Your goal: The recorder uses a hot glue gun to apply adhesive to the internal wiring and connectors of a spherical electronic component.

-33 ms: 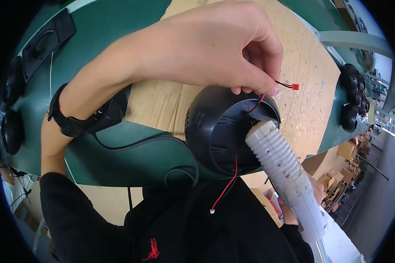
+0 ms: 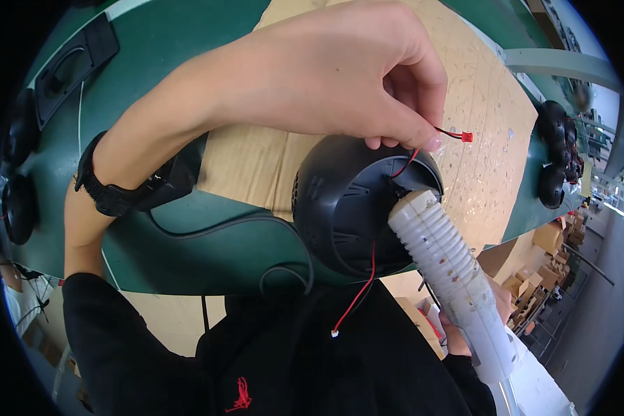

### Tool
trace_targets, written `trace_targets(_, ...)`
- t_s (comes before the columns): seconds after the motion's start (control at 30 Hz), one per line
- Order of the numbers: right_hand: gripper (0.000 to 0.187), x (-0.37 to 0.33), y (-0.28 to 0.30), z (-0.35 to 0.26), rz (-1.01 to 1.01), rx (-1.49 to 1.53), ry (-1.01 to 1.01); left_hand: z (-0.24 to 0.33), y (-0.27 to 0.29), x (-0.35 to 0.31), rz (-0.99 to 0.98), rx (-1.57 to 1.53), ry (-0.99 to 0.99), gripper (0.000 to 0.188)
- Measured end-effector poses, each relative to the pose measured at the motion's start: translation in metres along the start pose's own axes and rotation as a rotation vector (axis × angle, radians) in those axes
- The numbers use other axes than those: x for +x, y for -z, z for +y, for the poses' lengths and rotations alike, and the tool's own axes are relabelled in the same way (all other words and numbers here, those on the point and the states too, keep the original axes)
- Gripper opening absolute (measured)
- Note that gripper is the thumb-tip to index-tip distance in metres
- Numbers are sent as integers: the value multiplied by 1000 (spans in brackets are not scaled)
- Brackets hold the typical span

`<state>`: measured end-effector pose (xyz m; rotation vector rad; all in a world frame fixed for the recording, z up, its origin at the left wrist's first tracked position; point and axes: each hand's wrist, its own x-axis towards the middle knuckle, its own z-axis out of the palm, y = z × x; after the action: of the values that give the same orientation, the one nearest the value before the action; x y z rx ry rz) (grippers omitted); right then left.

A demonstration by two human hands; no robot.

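Observation:
Between its thumb and index finger, my left hand (image 2: 388, 83) pinches a thin red-and-black wire (image 2: 414, 157) that ends in a small red connector (image 2: 467, 137). Below it, a round black plastic housing (image 2: 326, 201) lies with its hollow side showing. My right hand (image 2: 500, 299), partly hidden, is wrapped round a white hot glue gun (image 2: 457, 277) with a ribbed, stained body. A translucent glue stick (image 2: 509, 396) sticks out of its back end. The gun's front end reaches into the housing and hides its own tip. A second red-and-black wire (image 2: 357, 298) hangs from the housing toward me, ending in a white plug.
Cardboard (image 2: 489, 104) covers part of the green table (image 2: 187, 263). A black cable (image 2: 222, 225) curls on the left. Black speaker-like parts (image 2: 76, 62) lie at the far left, with more round black parts (image 2: 553, 156) at right. A grey metal bar (image 2: 561, 61) crosses the upper right.

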<state>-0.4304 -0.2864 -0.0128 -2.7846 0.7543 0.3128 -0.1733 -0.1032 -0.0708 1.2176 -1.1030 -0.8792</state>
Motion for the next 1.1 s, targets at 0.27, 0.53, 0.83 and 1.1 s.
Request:
trace_targets(0.27, 28, -6, -2, -5, 31, 57, -162, 11, -11, -4, 58, 187, -8, 15)
trace_targets(0.53, 28, -8, 6, 1, -1, 268, -91, 11, -2, -3, 6, 61, 94, 15)
trace_targets(0.83, 26, -5, 9, -3, -126, -60, 149, 24, 14, -11, -175, 88, 65, 9)
trace_targets(1.1, 31, 2, -11, 30, -78, 483, 435, 30, -12, -13, -124, 604, -168, 8)
